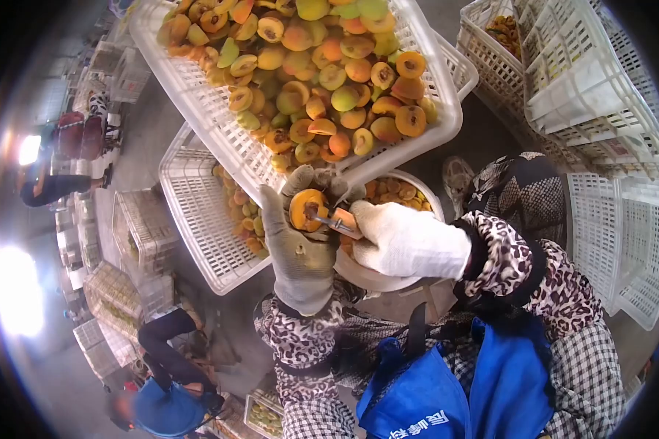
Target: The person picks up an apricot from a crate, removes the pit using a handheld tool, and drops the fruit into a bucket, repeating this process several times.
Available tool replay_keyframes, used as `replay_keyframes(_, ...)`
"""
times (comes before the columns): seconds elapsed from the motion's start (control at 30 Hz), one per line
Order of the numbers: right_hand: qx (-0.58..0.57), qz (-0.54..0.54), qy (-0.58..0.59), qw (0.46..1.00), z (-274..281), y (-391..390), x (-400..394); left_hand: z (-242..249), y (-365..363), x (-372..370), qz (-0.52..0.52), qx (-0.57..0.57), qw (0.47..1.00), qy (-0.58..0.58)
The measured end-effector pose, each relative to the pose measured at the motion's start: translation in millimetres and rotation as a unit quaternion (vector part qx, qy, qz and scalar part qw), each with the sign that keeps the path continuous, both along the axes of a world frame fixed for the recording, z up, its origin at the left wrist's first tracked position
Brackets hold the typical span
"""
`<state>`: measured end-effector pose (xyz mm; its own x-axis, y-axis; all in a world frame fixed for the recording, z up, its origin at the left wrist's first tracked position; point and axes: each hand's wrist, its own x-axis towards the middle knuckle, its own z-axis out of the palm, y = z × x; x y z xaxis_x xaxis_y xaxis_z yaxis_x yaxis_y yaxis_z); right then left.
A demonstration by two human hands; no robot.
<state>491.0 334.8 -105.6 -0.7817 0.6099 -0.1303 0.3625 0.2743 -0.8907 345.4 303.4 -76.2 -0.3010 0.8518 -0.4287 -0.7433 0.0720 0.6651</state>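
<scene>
My left hand (pixel 300 260), in a soiled grey-white glove, cups an apricot half (pixel 306 208) with its cut face turned up. A pitting tool (pixel 344 224) with an orange handle is gripped in my right hand (pixel 415 240), also gloved. Its metal tip touches the middle of the apricot half, where the dark pit area shows. Just beyond my hands a white plastic crate (pixel 447 110) is tilted and full of halved apricots (pixel 344 99). Below my hands sits a round white bowl (pixel 426 192) with more apricot pieces, partly covered by my right hand.
Another white crate (pixel 187 212) with apricots stands lower at the left. Stacked white crates (pixel 586 80) rise on the right, with more crates (pixel 600 234) below. At left, a person in blue (pixel 170 406) sits near crates, and another person (pixel 66 186) is farther back.
</scene>
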Motion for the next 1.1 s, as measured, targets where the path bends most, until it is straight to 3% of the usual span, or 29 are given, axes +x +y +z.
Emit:
replay_keyframes(0.03, 0.009, -0.036, -0.064, 0.997, 2.8, -2.8, -3.3, -3.5, -2.5, -0.5, -0.001, -0.003, 1.000, 0.000)
replay_keyframes(0.07, -0.091, -0.039, -0.042, 0.994, 2.2, -3.6, -4.9, -5.5, -4.8, -0.6, -0.043, 0.019, 0.997, 0.069)
replay_keyframes(0.1, -0.093, -0.040, -0.043, 0.994, 7.9, -4.3, -5.6, -6.2, -6.0, 0.4, -0.085, 0.042, 0.986, 0.137)
replay_keyframes(0.23, -0.127, -0.009, -0.078, 0.989, 23.3, -0.4, -4.3, 0.0, -3.8, 11.9, -0.013, -0.050, 0.988, 0.148)
replay_keyframes(0.37, -0.033, -0.057, -0.046, 0.997, -11.7, -18.9, -8.9, -3.3, -4.7, 21.0, -0.001, -0.032, 0.974, 0.225)
replay_keyframes(0.43, 0.160, -0.020, 0.003, 0.987, -6.9, -16.4, -9.2, -5.6, -4.6, 22.0, 0.021, -0.023, 0.978, 0.207)
replay_keyframes(0.47, 0.001, -0.042, 0.010, 0.999, -1.6, -14.4, -5.6, -3.1, -3.9, 22.9, 0.021, -0.023, 0.978, 0.207)
replay_keyframes(0.5, 0.002, -0.042, 0.010, 0.999, 7.7, -5.7, -2.1, 1.9, -2.7, 24.3, 0.034, -0.065, 0.980, 0.187)
replay_keyframes(0.53, -0.197, 0.004, 0.019, 0.980, 14.0, 3.7, 1.0, 4.4, -2.5, 25.1, 0.045, -0.107, 0.979, 0.166)
replay_keyframes(0.57, -0.388, 0.049, 0.028, 0.920, 21.7, 12.4, 4.3, 2.6, -4.4, 23.2, 0.044, -0.108, 0.979, 0.166)
replay_keyframes(0.6, -0.480, 0.061, 0.010, 0.875, 33.5, 19.7, 8.5, -0.9, -7.9, 18.2, -0.001, -0.062, 0.985, 0.162)
replay_keyframes(0.63, -0.512, 0.068, -0.029, 0.856, 33.4, 23.6, 9.6, -3.3, -11.0, 11.3, -0.046, -0.016, 0.986, 0.157)
replay_keyframes(0.7, -0.597, 0.101, 0.059, 0.793, 18.0, 22.9, 13.6, -2.8, -12.4, 2.1, -0.090, -0.029, 0.984, 0.149)
replay_keyframes(0.73, -0.610, 0.083, 0.074, 0.784, 12.9, 20.1, 13.2, -1.4, -12.6, 4.8, -0.102, 0.011, 0.969, 0.224)
replay_keyframes(0.77, -0.609, 0.085, 0.073, 0.785, 9.5, 18.5, 11.9, -0.3, -12.0, 6.1, -0.114, 0.052, 0.946, 0.298)
replay_keyframes(0.8, -0.548, 0.104, 0.070, 0.827, 7.5, 17.5, 10.7, -1.0, -10.1, 4.8, -0.111, 0.054, 0.947, 0.298)
replay_keyframes(0.83, -0.484, 0.123, 0.066, 0.864, 4.1, 16.4, 9.0, -2.8, -7.8, 2.8, -0.097, 0.024, 0.970, 0.220)
replay_keyframes(0.87, -0.304, 0.140, 0.007, 0.942, -2.8, 16.8, 2.8, -3.2, -7.4, 1.8, -0.082, -0.006, 0.987, 0.141)
replay_keyframes(0.97, -0.255, 0.168, -0.010, 0.952, -13.0, 11.5, 3.6, 4.9, -12.9, 13.8, 0.005, -0.015, 0.998, 0.054)
replay_keyframes(1.0, -0.216, 0.161, -0.012, 0.963, -15.9, 6.3, 3.0, -1.8, -16.8, 6.5, 0.007, -0.013, 0.998, 0.056)
replay_keyframes(1.03, -0.177, 0.140, -0.098, 0.969, 0.8, 5.1, 7.2, -17.1, -20.6, -9.8, 0.038, -0.012, 0.993, 0.111)
replay_keyframes(1.1, 0.021, 0.162, -0.152, 0.975, -11.1, 0.2, 24.0, -27.5, -16.3, -40.6, 0.071, -0.007, 0.983, 0.167)
